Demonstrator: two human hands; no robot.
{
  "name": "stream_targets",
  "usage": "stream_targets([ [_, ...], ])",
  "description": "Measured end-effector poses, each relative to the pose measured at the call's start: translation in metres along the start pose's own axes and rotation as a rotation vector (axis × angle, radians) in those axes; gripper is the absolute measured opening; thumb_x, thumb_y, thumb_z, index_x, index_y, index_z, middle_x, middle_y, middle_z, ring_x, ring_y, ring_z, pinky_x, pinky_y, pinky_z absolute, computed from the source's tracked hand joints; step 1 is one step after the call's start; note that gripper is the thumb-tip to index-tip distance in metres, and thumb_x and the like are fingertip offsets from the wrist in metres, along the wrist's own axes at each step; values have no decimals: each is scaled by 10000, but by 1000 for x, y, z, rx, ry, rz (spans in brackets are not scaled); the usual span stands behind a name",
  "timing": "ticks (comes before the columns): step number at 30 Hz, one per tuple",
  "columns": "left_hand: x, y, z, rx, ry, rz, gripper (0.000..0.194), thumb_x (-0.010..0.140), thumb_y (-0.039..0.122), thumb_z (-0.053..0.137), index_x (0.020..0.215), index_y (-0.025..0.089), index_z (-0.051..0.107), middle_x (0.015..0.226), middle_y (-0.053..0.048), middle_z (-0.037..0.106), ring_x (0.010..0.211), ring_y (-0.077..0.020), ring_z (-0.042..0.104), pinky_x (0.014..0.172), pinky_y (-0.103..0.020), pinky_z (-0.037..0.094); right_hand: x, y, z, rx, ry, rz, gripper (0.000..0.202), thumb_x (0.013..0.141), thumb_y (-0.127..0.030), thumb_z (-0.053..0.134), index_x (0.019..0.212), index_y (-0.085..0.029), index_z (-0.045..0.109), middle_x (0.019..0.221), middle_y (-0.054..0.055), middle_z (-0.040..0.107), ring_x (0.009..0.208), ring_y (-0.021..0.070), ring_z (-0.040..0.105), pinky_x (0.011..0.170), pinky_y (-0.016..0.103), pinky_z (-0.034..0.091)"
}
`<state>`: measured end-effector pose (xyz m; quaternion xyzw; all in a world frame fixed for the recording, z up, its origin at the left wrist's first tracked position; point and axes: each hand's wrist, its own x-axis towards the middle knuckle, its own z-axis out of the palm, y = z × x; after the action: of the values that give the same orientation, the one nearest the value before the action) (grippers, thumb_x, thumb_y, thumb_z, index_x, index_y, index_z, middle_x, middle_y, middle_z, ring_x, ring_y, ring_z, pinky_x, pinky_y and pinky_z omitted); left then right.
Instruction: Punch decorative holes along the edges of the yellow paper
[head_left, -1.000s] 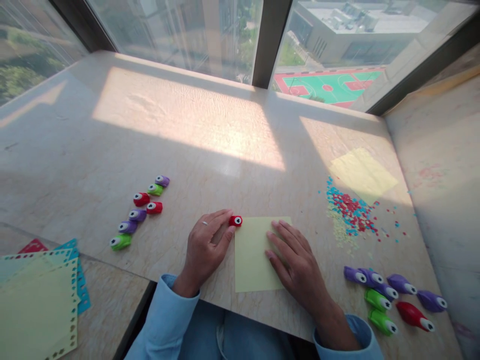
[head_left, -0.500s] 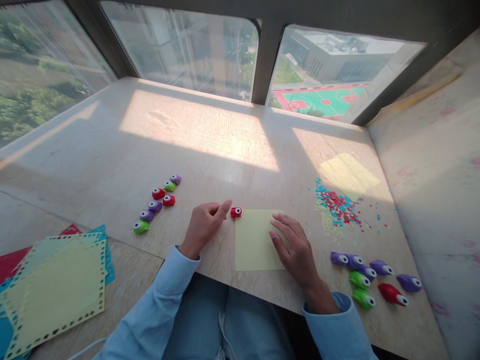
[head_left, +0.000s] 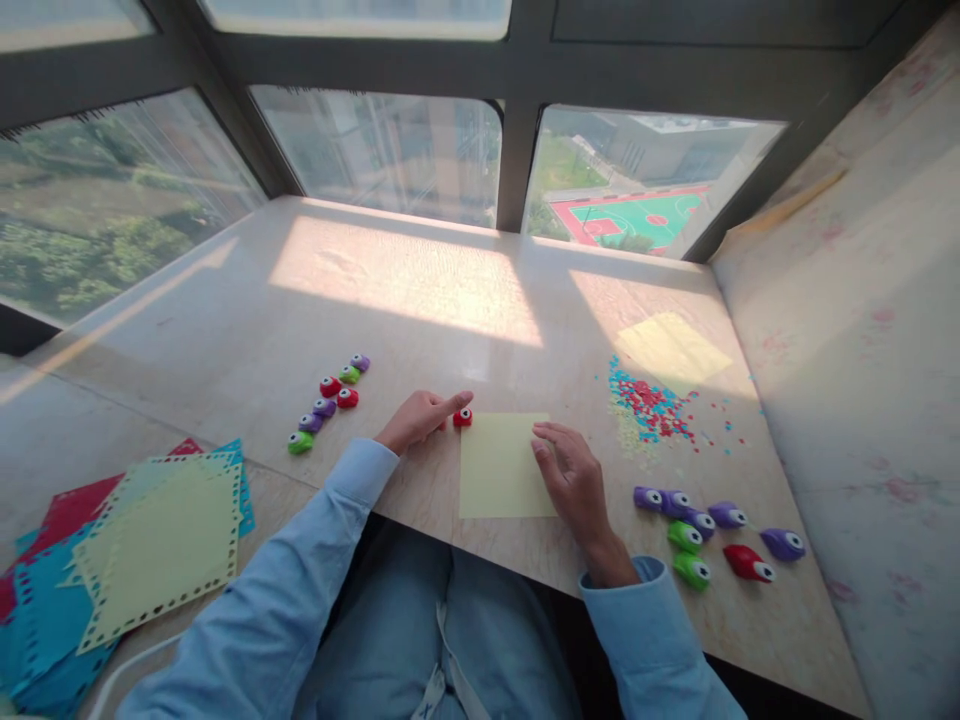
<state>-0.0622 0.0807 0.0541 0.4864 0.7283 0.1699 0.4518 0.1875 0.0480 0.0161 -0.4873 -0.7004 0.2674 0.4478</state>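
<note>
A pale yellow sheet of paper [head_left: 499,470] lies flat near the table's front edge. At its upper left corner sits a small red craft punch [head_left: 463,418] with a white-and-black round face. My left hand [head_left: 420,418] is beside the punch, its fingers curled at the punch's left side and the thumb stretched across just behind its top; the fingertips are partly hidden. Over the right edge of the sheet rests my right hand [head_left: 574,470], fingers loosely bent, thumb apart from them and lying on the paper.
Several small punches [head_left: 324,407] line up at the left; larger purple, green and red punches [head_left: 686,538] stand at the right. Red, blue and yellow paper bits [head_left: 652,410] lie by another yellow sheet [head_left: 675,345]. Edge-punched coloured sheets [head_left: 169,540] overlap at far left. Windows border the table.
The camera view has tilted up and shifted. My left thumb has stretched out over the red craft punch. My right hand has slid back towards the sheet's right edge, its fingers closer together.
</note>
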Motion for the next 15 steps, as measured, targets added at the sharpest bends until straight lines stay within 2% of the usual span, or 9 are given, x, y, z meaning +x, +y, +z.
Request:
stream_targets([
  [5, 0, 2, 4, 66, 41, 4, 693, 642, 853, 520, 455, 198, 395, 386, 41, 303, 358, -76, 282, 416, -257, 162, 1, 1, -1, 23, 18, 16, 214, 933, -315, 527, 999, -198, 694, 1034, 102, 710, 1019, 232, 639, 933, 451, 506],
  [15, 2, 2, 6, 99, 62, 27, 683, 642, 830, 554, 450, 187, 428, 380, 43, 317, 358, -69, 277, 431, -261, 162, 1, 4, 1, 33, 25, 52, 235, 924, -347, 524, 957, -192, 699, 983, 97, 726, 956, 237, 657, 891, 429, 513],
])
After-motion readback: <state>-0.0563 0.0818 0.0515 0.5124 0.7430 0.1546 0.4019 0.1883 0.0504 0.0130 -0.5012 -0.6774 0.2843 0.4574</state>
